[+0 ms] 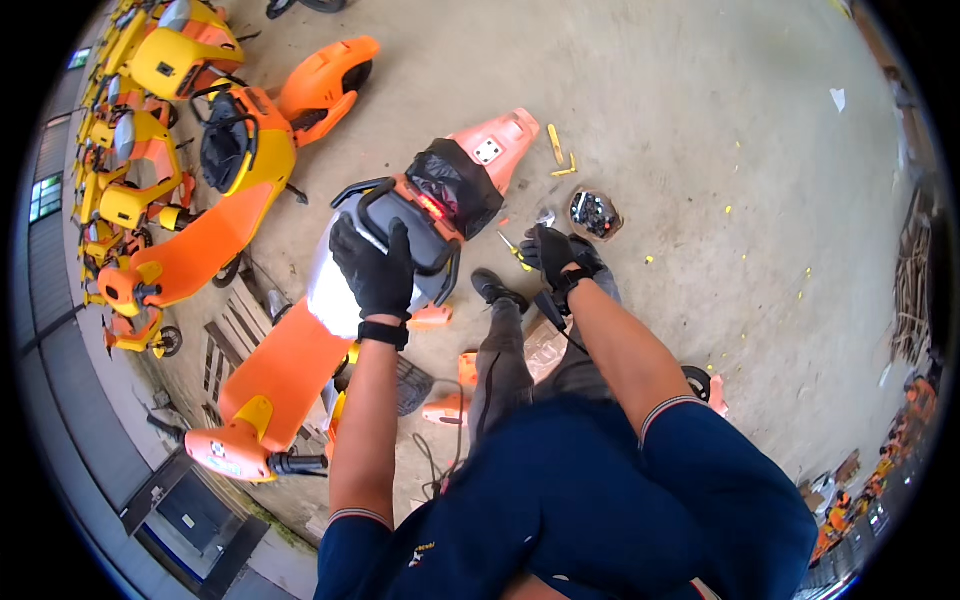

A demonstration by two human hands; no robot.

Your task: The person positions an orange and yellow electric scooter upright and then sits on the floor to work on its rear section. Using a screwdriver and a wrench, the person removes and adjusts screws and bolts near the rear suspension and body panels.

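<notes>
Scooter point(290, 365): showing orange, grey seat point(425, 240) lying under left hand point(378, 268)
Left hand: spreading fingers apart (gloved black)
Right hand point(555, 255): curling; on what, I cannot tell

One fisheye head cam, the left of a side-by-side pair, worn by the person & aimed steeply down. Wearer's navy shirt point(590, 490) fills btm ctr, v. close; forearms point(365, 440) enter from there, w/ left hand point(375, 268) & right hand point(556, 256) mid-frame, a bit farther off. Concrete floor point(700, 150) spreads beyond, farther out. Frame's left = wearer's left. Wide lens bends bldg. wall point(90, 400) & row of scooters point(150, 190) along left rim; corners go blk around the circular view.
</notes>
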